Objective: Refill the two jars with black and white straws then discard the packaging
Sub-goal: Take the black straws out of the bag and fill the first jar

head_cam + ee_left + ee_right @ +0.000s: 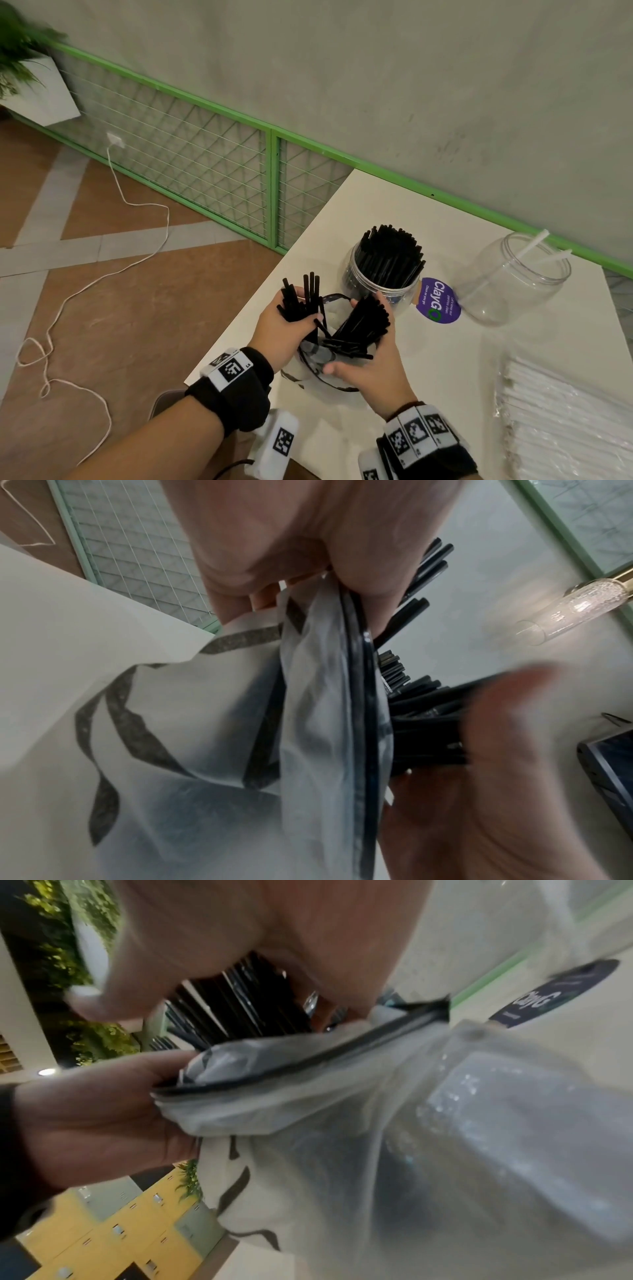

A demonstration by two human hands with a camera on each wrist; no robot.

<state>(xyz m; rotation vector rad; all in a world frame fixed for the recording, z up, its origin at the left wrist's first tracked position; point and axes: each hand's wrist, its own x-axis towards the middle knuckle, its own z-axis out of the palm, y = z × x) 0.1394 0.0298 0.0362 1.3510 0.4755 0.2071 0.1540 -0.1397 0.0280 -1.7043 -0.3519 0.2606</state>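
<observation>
Over the white table's left edge, both hands work at a clear plastic bag with black trim (310,371). My left hand (291,325) grips a small bunch of black straws (306,296) together with the bag's rim (356,669). My right hand (373,337) curls round a bigger bundle of black straws (366,323) that sticks out of the bag's mouth. Just behind stands a clear jar (383,274) packed with black straws. A second clear jar (510,277) to the right holds only two white straws. In the right wrist view the bag (342,1118) hangs between the hands.
A sealed pack of white straws (565,425) lies at the table's right front. A purple round sticker (438,301) sits between the jars. The table (428,359) meets a green rail and grey wall behind. Tiled floor with a white cord (113,260) lies left.
</observation>
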